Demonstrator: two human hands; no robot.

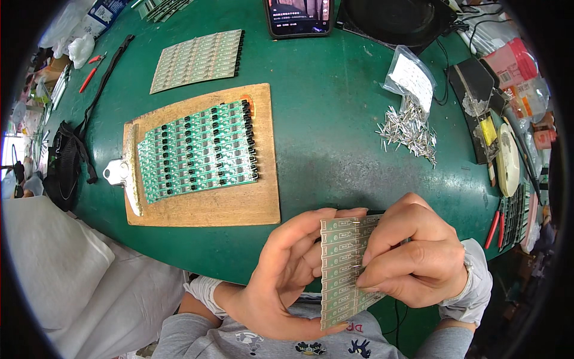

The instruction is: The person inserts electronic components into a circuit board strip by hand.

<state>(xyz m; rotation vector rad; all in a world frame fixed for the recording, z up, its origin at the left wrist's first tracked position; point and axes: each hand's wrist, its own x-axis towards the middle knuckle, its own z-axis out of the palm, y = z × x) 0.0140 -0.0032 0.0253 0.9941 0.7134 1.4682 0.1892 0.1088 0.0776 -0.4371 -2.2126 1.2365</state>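
Note:
My left hand holds a green circuit-board panel upright by its left edge and bottom corner, near the table's front edge. My right hand rests on the panel's right side, fingers pinched on a small metal pin against the board. On the green table, a pile of loose silver pins lies to the right, beside a clear plastic bag.
A wooden clipboard at the left carries a green panel with black components. A pale panel lies behind it. A phone stands at the far edge. Black strap and bag at left; boxes, tools, cables at right.

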